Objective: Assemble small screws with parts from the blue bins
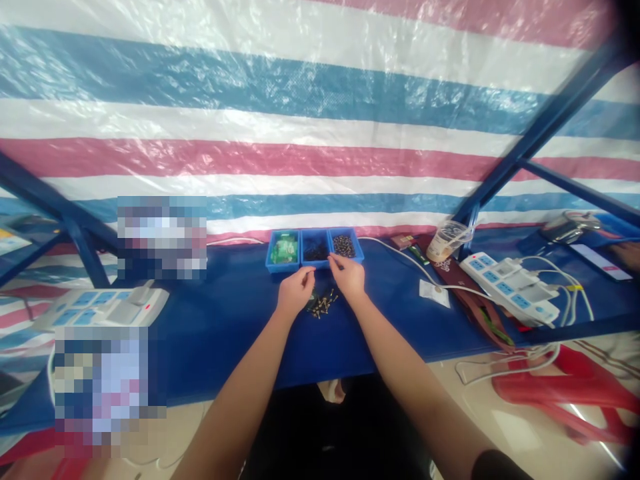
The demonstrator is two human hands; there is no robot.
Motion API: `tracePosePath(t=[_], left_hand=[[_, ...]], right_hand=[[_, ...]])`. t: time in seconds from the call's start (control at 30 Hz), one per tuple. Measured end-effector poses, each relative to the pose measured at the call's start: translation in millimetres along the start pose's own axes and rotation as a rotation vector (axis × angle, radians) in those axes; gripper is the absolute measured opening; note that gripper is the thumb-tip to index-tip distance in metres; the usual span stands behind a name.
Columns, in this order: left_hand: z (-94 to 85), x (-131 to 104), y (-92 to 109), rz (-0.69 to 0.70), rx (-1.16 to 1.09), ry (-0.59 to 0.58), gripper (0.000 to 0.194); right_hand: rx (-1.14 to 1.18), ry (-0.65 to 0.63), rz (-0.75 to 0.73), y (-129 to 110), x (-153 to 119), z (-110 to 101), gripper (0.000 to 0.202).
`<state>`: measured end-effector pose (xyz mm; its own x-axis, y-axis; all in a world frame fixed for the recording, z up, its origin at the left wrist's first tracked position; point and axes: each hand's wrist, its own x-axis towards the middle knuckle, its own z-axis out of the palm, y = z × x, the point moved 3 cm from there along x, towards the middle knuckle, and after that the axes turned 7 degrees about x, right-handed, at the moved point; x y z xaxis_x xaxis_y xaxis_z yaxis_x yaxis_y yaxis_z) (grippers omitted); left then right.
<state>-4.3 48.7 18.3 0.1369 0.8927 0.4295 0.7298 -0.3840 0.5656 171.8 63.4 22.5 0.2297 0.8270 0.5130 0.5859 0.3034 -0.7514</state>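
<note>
My left hand (295, 291) is closed in a pinch just in front of the blue bins; whatever is between its fingertips is too small to name. My right hand (349, 275) also pinches, its fingertips at the front edge of the middle and right bins, and I cannot make out what it holds. The left bin (271, 267) contains green pieces (285, 249). Small black parts (316, 252) fill the middle bin, and dark metallic parts (344, 245) lie in the right one. Between my wrists, a loose pile of small brass-and-black pieces (323, 305) rests on the blue tabletop (320, 353).
Power strips (510, 287) with white cables stand at the right, another (105, 305) at the left. A plastic cup (447, 241), a small white packet (434, 293) and a phone (600, 261) lie rightward. Red stools (570, 387) stand below. Another person's hand (626, 255) shows far right.
</note>
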Motion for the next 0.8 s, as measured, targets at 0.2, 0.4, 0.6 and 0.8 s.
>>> tracePosePath(t=[0.2, 0.4, 0.6, 0.8], left_hand=[[-3.2, 1.6, -7.5, -0.083, 0.042, 0.139, 0.029], [-4.4, 3.0, -10.2, -0.119, 0.050, 0.180, 0.028], [-3.2, 2.4, -6.3, -0.083, 0.046, 0.139, 0.028], [-0.2, 1.8, -1.2, -0.032, 0.033, 0.011, 0.028]], right_hand=[[0.135, -0.432, -0.060, -7.0, -13.2, -4.7, 0.020], [0.058, -0.658, -0.194, -13.3, -19.5, 7.3, 0.028], [0.058, -0.675, -0.190, -8.9, -20.3, 11.4, 0.016], [0.322, -0.559, -0.072, -6.9, -14.6, 4.6, 0.015]])
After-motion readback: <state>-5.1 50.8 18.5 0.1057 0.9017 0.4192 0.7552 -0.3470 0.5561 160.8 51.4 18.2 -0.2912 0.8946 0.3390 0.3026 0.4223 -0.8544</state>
